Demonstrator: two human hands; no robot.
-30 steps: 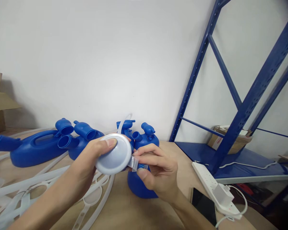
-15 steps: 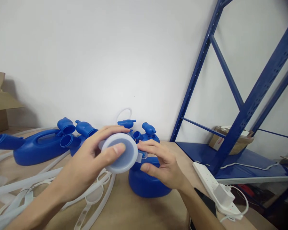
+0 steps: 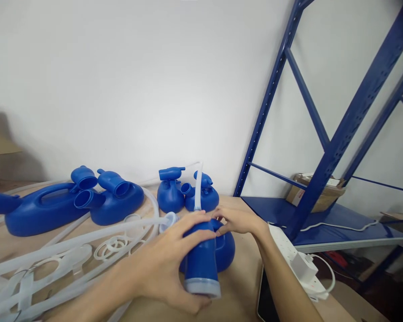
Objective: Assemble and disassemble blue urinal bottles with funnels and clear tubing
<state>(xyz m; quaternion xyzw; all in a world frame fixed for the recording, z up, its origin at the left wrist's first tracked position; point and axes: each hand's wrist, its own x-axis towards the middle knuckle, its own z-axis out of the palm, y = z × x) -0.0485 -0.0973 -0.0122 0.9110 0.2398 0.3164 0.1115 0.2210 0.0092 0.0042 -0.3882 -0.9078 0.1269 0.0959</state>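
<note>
My left hand point(image 3: 174, 259) is wrapped round a blue cylindrical piece point(image 3: 201, 261) with a translucent rim at its near end. A translucent tube point(image 3: 198, 188) rises from the far end of this piece. Beside that far end, my right hand point(image 3: 237, 221) has its thumb and fingers bent together in a pinch; what lies between the fingertips is too small to make out. Behind and below the piece stands a blue bottle point(image 3: 225, 250), partly hidden by it and my hands.
Blue bottles with spouts point(image 3: 50, 208) stand at the left, and smaller ones point(image 3: 170, 197) near the wall. Translucent tubes point(image 3: 97, 235) and rings cover the left foreground. A power strip point(image 3: 285, 246), a black phone point(image 3: 267, 297) and a blue shelf point(image 3: 339, 230) are at the right.
The held piece has swung from its open end facing me to lying lengthwise, its rim lower and further right. My left hand moved right and down; my right fingers have closed together.
</note>
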